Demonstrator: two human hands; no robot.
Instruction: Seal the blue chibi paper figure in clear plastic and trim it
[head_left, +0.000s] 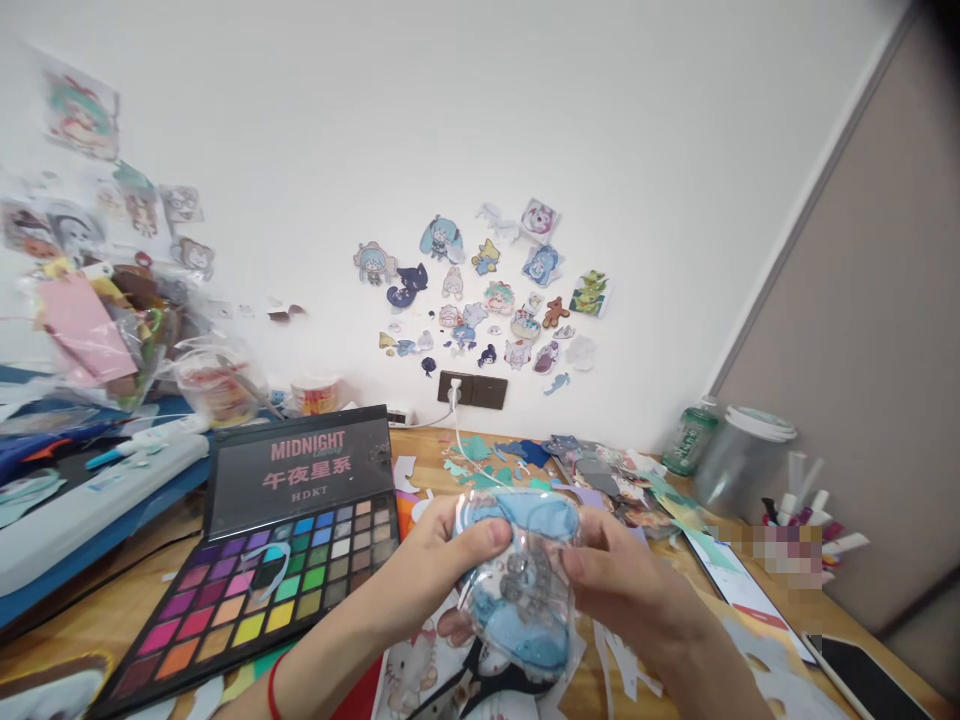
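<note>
Between my two hands I hold a puffy, clear-coated paper figure (529, 630) with light blue and grey parts, its shiny surface facing me. My left hand (469, 550) grips its left edge, thumb lying on the front. On the other side my right hand (611, 565) pinches the right edge, thumb bent against it. The fingers behind the figure are hidden. Black-handled scissors (465, 690) lie below it, partly covered. Under them is a printed sheet (409, 670) with cartoon characters.
Left of my hands stands an opened eyeshadow palette (300, 470), a curl of paper on its pans. Paper scraps (487, 465) cover the back of the table. To the right are a grey canister (739, 465), a green bottle (691, 437), markers (806, 510) and a phone (862, 675).
</note>
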